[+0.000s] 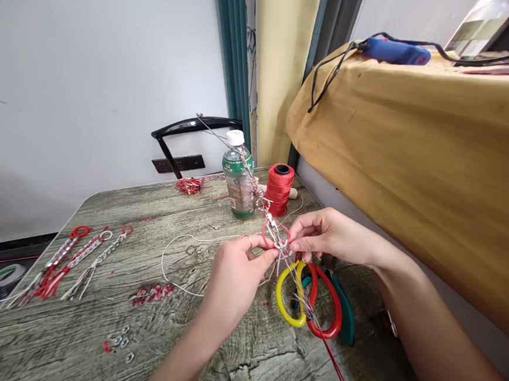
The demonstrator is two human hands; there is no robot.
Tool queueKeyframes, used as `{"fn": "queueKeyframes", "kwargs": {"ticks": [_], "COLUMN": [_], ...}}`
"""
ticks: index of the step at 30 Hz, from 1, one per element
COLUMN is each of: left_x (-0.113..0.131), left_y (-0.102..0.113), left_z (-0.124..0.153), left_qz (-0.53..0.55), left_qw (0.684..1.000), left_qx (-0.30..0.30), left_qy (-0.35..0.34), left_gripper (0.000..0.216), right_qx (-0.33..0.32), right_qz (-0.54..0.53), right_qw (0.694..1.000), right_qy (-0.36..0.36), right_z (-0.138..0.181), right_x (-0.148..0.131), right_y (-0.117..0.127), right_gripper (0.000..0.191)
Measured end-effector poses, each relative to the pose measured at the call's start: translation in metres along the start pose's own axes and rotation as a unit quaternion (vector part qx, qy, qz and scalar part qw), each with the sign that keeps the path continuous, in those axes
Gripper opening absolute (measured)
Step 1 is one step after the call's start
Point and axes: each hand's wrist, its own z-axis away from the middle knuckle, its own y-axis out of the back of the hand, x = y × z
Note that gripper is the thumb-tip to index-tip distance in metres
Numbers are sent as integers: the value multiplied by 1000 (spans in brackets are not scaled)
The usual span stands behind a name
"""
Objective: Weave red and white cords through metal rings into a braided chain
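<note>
A bundle of thin cords (292,270) runs taut from the chair back, past the bottle, toward the lower right. My left hand (242,266) pinches red and white cord at this bundle between thumb and forefinger. Close beside it, my right hand (321,235) also has its fingers closed on the cord, with a red loop (265,229) bowed out between the hands. Scissors with a yellow handle (281,301) and a red handle (336,320) lie beneath the bundle, next to a dark green-handled tool (348,315). A white cord (164,260) curves across the table left of my hands.
Behind my hands stand a green-labelled bottle (237,180) and a red thread spool (280,189). Braided tassels (88,254), metal nuts (124,341) and red-and-white scraps (153,293) lie on the left. A yellow cloth-covered surface (417,139) rises at right, bearing a blue corded device (395,51).
</note>
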Motion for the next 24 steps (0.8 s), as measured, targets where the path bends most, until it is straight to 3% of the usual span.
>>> {"fn": "queueKeyframes", "kwargs": {"ticks": [5,11,14,19,24], "left_x": [-1,3,3,1,2], "left_y": [6,14,13,3,-7], "left_z": [-1,0,0,1,1], "left_qz": [-13,-105,-103,35,219], "left_qw": [1000,989,992,996,973], "left_qx": [-25,49,58,80,75], "left_qy": [-1,-88,-53,-26,-4], "left_gripper": [13,7,9,8,10], "right_qx": [10,22,4,-12,-24], "right_qz": [42,41,19,2,1], "right_qw": [999,999,1000,1000,1000], "right_qy": [22,8,5,12,16], "right_z": [4,7,7,4,2], "right_x": [-1,-4,-4,-1,0], "right_y": [4,6,5,3,1], "right_gripper": [17,16,16,20,20]}}
